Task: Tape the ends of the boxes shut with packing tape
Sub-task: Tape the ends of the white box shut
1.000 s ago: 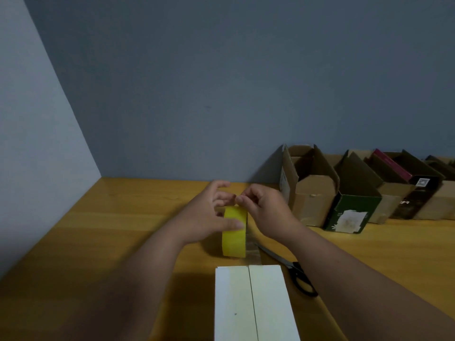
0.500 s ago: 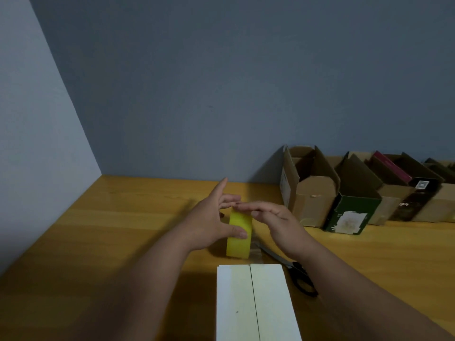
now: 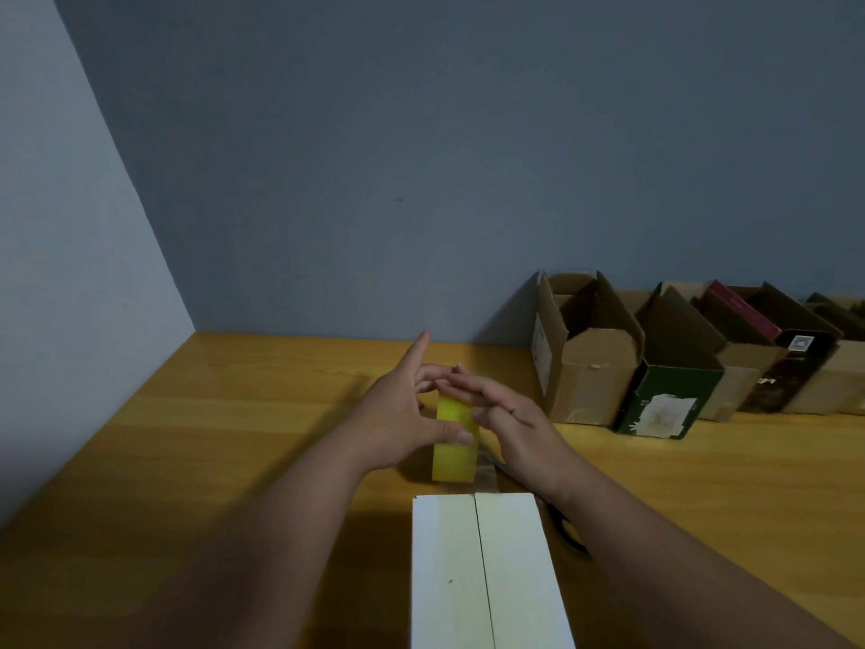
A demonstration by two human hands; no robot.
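The left hand (image 3: 398, 421) has its grip on the yellow tape (image 3: 454, 440), thumb pressed across the roll's face and fingers spread behind it, while the right hand (image 3: 508, 421) lays straight fingers over the top. The roll stands on edge on the wooden tabletop (image 3: 234, 437), which meets blue-grey walls (image 3: 421, 156). Scissors (image 3: 564, 529) are mostly hidden under the right wrist; the white box (image 3: 487, 573), cut off below, lies lengthwise away from the person, its seam pointing at the tape.

Both hands on a yellow tape roll (image 3: 455, 440) (standing on edge), white box (image 3: 487, 573) nearest, scissors (image 3: 561, 526) beside it
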